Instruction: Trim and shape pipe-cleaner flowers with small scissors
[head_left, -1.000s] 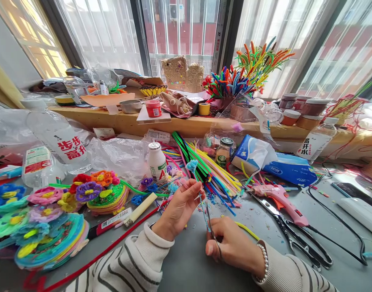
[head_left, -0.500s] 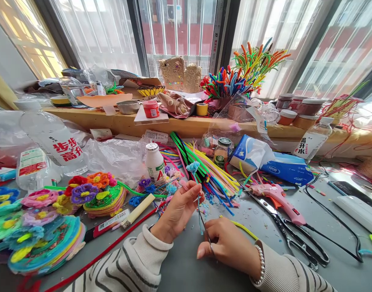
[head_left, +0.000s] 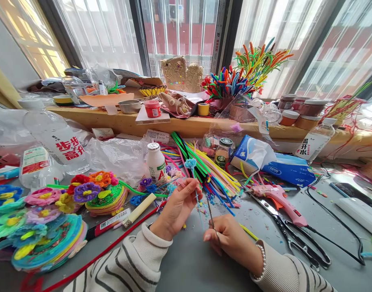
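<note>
Between the thumb and fingertips of my left hand [head_left: 181, 207] is a light blue pipe-cleaner flower [head_left: 190, 163]. Its fuzzy head sticks up above the fingers and its thin stem hangs below them. My right hand [head_left: 231, 239] is closed around a slim, dark metal tool [head_left: 211, 215] whose narrow tip points up and away from me. It looks like tweezers, though the grip hides part of it. The tip stands just right of the stem, apart from it. Behind both hands lies a bundle of pipe cleaners [head_left: 194, 162] in many colours.
At left are finished pipe-cleaner flowers [head_left: 41, 197] on coiled discs, with a utility knife [head_left: 108, 223] alongside. A white bottle [head_left: 155, 162] stands behind my left hand. To the right lie large scissors [head_left: 283, 227] and a pink glue gun [head_left: 280, 198]. A crowded wooden ledge [head_left: 186, 125] runs behind.
My right hand has drawn the metal tool slightly right, away from the stem. The blue flower has shifted a little left and stands more upright in my left hand.
</note>
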`<state>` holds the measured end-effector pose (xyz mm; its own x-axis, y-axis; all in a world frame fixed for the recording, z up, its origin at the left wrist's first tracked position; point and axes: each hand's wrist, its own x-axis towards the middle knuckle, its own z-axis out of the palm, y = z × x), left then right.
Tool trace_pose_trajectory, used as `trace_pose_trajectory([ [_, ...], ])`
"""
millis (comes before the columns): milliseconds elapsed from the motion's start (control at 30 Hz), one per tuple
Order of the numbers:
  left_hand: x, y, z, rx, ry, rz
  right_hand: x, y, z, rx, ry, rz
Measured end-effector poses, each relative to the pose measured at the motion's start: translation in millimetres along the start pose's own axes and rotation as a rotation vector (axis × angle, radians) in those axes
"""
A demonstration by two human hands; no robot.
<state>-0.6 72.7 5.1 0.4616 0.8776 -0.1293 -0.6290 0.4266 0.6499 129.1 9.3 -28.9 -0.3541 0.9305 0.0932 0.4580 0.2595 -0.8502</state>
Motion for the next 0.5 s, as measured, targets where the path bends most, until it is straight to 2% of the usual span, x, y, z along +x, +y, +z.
trace_pose_trajectory([
  [100, 0.0, 0.0, 1.4, 0.035, 0.023, -0.005, -0.5, -2.1, -5.2, 0.109, -0.029, -0.034],
  [233, -1.4, -1.9, 2.0, 0.101, -0.008, -0.007, -0.9, -3.7, -10.9, 0.248, -0.092, -0.010],
  [400, -4.9, -4.3, 4.0, 0.244, -0.107, -0.069, -1.4, -4.2, -15.3, 0.262, -0.209, -0.041],
  [500, -6.5, -5.6, 6.0, 0.272, -0.170, -0.118, -1.6, -4.7, -16.9, 0.270, -0.236, -0.063],
])
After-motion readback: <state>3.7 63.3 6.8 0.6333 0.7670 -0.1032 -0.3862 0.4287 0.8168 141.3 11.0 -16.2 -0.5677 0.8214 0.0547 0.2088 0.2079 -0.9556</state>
